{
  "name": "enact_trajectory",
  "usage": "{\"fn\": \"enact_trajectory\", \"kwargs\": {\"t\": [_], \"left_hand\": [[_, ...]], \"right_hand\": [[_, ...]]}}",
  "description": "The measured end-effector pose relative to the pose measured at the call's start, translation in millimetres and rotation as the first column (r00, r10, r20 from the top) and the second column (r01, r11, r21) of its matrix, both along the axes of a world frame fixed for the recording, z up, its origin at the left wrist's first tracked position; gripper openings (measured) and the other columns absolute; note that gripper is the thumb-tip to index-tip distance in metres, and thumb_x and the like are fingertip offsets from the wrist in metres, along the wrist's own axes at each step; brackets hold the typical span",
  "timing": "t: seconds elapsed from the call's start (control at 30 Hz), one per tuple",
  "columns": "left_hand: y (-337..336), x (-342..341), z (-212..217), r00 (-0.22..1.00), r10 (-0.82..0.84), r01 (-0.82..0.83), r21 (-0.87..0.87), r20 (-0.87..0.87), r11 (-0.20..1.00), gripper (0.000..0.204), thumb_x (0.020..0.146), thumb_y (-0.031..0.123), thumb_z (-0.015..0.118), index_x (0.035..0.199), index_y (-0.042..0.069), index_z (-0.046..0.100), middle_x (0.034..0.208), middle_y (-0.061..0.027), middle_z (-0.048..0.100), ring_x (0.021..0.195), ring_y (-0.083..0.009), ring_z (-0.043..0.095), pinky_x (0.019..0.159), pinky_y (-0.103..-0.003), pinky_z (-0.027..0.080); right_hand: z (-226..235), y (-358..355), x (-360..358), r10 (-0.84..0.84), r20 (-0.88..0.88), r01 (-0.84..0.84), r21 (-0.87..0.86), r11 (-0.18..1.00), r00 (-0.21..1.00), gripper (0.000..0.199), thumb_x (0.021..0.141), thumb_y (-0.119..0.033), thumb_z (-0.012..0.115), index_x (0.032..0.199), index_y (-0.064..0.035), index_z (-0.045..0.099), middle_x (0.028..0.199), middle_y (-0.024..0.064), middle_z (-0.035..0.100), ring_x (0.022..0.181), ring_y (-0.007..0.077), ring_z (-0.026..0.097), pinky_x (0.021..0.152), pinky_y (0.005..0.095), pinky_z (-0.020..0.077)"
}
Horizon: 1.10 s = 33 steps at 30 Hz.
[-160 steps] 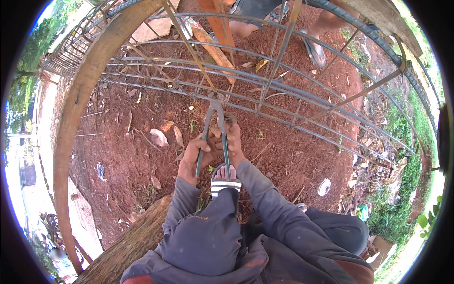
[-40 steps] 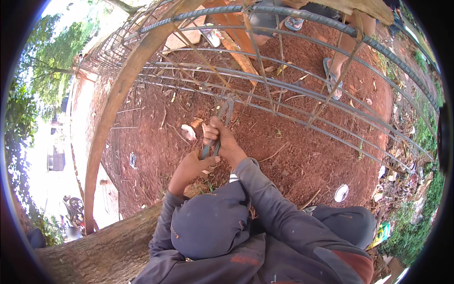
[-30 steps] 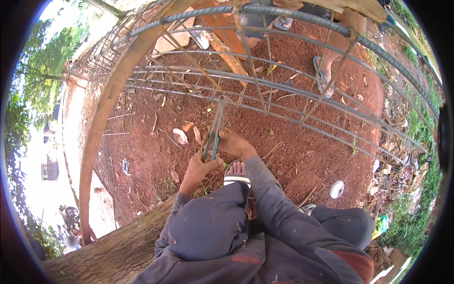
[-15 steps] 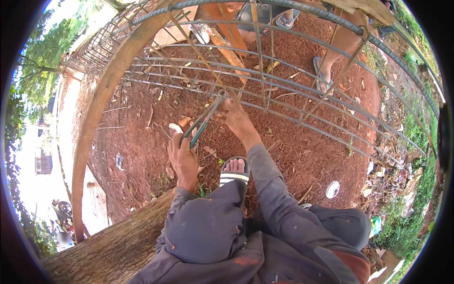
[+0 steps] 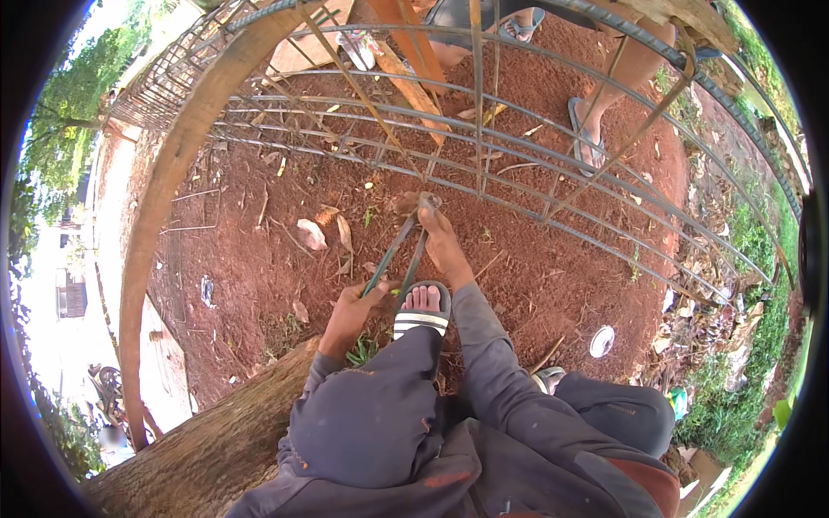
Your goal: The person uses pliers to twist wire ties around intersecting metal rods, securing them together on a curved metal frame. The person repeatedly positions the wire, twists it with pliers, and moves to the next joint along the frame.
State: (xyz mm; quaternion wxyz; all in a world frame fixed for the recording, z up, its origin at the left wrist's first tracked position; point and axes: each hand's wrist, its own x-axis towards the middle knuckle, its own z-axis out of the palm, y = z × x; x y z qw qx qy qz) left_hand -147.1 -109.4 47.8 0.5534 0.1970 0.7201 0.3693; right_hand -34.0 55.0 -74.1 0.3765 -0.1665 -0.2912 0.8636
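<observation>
Head view, looking down past my knees. My left hand (image 5: 352,311) is closed around the ends of the two long green handles of a pair of pincers (image 5: 399,250), which run up and to the right from my fist, slightly spread apart. The pincer head meets a steel bar of the rebar cage (image 5: 484,186) at a crossing, and my right hand (image 5: 442,242) lies stretched along the tool's upper end, fingers extended to that same crossing; whether those fingers pinch anything there I cannot tell, since the tie point is too small to read. Just below the handles my foot in a striped sandal (image 5: 420,312) rests on the red soil (image 5: 259,268), toes pointing toward the cage. Both forearms are in grey sleeves (image 5: 484,345). The cage consists of long bars running left to right, with thinner stirrups crossing them, and it arches over the ground in front of me. A thick wooden log (image 5: 207,440) lies at lower left beside my leg. Dry leaves (image 5: 313,233) are scattered on the soil to the left of the tool. Beyond the cage, at top right, another person's foot in a sandal (image 5: 587,138) stands on the soil. A small white lid (image 5: 602,341) lies on the ground at right.
</observation>
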Motion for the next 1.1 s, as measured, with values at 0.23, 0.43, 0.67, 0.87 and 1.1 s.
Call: {"fn": "enact_trajectory", "kwargs": {"t": [0.23,0.43,0.67,0.87,1.1], "left_hand": [[-32,-32,-12,0.657,-0.027,-0.095,0.119,0.754,0.988,0.042,0.104,0.028,0.045,0.11,-0.01,0.061,0.105,-0.028,0.067,0.096,-0.0385,0.07,0.076,-0.045,0.063],[-46,-60,-15,0.936,0.138,-0.182,0.111,0.324,0.977,0.046,0.103,0.035,0.05,0.1,-0.009,0.063,0.093,-0.0242,0.068,0.083,-0.0345,0.072,0.067,-0.042,0.064],[8,-51,2,0.18,-0.053,-0.042,-0.062,-0.982,0.997,0.043,0.092,0.039,0.066,0.118,0.004,0.066,0.126,-0.0254,0.061,0.119,-0.0349,0.059,0.098,-0.048,0.045],[103,10,-14,0.982,0.046,-0.12,0.418,0.181,0.9,0.068,0.093,0.032,0.069,0.147,0.001,0.042,0.142,-0.015,0.052,0.131,-0.0233,0.05,0.11,-0.037,0.038],[127,41,-33,0.945,0.132,-0.28,0.539,0.298,0.794,0.041,0.098,0.023,0.064,0.133,0.002,0.055,0.123,-0.0087,0.062,0.113,-0.0149,0.059,0.097,-0.03,0.048]], "right_hand": [[-17,17,26,0.148,-0.204,-0.178,-0.137,0.974,0.968,0.062,0.098,-0.035,0.063,0.145,0.002,0.044,0.131,0.014,0.062,0.12,0.0231,0.06,0.103,0.0361,0.0481],[-13,31,40,0.018,0.312,-0.035,0.047,0.998,0.95,0.047,0.1,-0.026,0.062,0.137,0.0008,0.053,0.11,0.01,0.071,0.094,0.0187,0.07,0.083,0.0312,0.058],[19,27,30,-0.013,0.255,0.019,-0.022,1.0,0.967,0.033,0.101,-0.027,0.061,0.124,-0.0043,0.062,0.098,0.0056,0.069,0.086,0.0169,0.07,0.077,0.0326,0.0592],[65,19,3,-0.303,0.132,0.322,-0.167,0.932,0.944,0.033,0.102,-0.03,0.059,0.121,-0.003,0.062,0.106,0.0061,0.066,0.092,0.019,0.068,0.081,0.0326,0.0574],[87,-9,-12,-0.579,0.394,0.643,-0.042,0.765,0.714,0.028,0.101,-0.021,0.06,0.118,-0.0003,0.066,0.111,0.0079,0.065,0.102,0.0167,0.061,0.09,0.0305,0.0482]]}}
